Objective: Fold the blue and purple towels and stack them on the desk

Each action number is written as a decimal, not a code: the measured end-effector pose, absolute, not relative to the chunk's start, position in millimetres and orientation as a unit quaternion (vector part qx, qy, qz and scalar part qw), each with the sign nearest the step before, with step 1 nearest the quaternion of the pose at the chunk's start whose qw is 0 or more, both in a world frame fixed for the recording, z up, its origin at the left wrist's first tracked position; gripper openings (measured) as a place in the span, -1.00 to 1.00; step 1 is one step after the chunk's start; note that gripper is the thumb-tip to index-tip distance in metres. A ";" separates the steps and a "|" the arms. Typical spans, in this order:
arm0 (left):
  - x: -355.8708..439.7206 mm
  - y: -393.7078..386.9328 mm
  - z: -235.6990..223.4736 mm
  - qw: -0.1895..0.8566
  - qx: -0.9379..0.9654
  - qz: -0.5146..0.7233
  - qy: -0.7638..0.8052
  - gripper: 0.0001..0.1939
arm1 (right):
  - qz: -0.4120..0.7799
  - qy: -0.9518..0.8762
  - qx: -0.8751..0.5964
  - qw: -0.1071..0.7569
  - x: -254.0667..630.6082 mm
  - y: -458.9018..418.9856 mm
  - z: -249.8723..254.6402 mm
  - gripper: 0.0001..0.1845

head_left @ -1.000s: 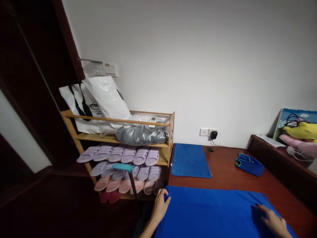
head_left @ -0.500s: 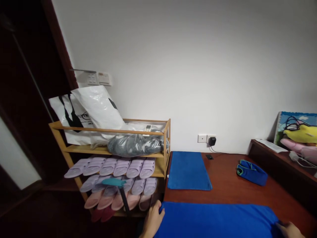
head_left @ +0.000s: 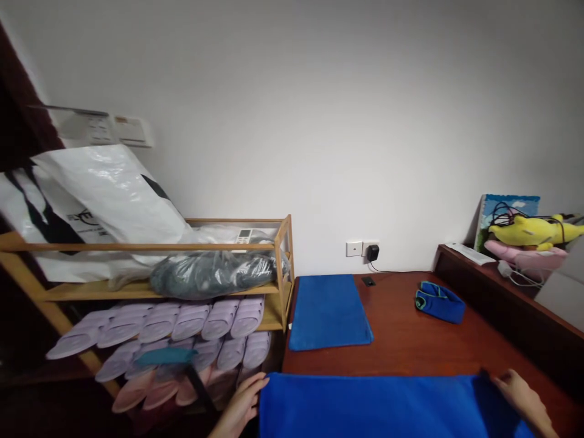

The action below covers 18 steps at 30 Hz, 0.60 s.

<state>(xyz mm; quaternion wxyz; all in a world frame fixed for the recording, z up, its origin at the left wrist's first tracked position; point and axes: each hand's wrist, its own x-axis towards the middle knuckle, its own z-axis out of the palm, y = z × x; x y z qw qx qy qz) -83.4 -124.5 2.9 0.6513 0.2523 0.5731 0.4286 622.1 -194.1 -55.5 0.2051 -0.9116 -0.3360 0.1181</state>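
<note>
A large blue cloth point(head_left: 378, 404) lies spread across the near part of the dark red wooden table point(head_left: 410, 340). My left hand point(head_left: 241, 404) grips the cloth's far left corner at the table's left edge, fingers curled on the fabric. My right hand point(head_left: 524, 401) holds the cloth's far right corner, fingers closed on the edge. A second blue cloth point(head_left: 328, 311), folded flat, lies further back on the left of the table. A small blue pouch with green trim point(head_left: 438, 301) sits at the back right.
A wooden shoe rack point(head_left: 191, 292) with several lilac and pink slippers stands left of the table, with white plastic bags point(head_left: 100, 201) and a grey bag on top. A wall socket with a plug point(head_left: 373, 250) is behind. Plush toys point(head_left: 529, 240) sit on a raised ledge at right.
The view has swung left and moved nearer the rack. Both hands stay on the cloth's far corners, which now lie closer to the table's front edge.
</note>
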 end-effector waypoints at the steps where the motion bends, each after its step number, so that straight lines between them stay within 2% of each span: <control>1: -82.4 -124.2 1.0 0.647 0.252 0.423 0.582 -0.40 | 0.111 -0.329 -0.915 0.204 615.2 -194.0 -57.7 -0.65; 5: -82.1 -124.6 -8.0 0.636 0.256 0.422 0.594 -0.38 | 0.109 -0.336 -0.912 0.206 593.2 -190.9 -65.9 -0.61; 9: -85.1 -125.0 -7.8 0.638 0.265 0.420 0.589 -0.39 | 0.149 -0.404 -0.876 0.215 595.8 -195.4 -71.8 -0.74; 14: -91.0 -121.1 2.9 0.624 0.327 0.401 0.585 -0.45 | 0.023 -0.510 -0.829 0.227 616.8 -214.1 -83.6 -0.68; 18: -96.5 -114.6 14.7 0.553 0.434 0.374 0.605 -0.43 | -0.042 -0.521 -0.824 0.218 615.6 -220.9 -64.7 -0.53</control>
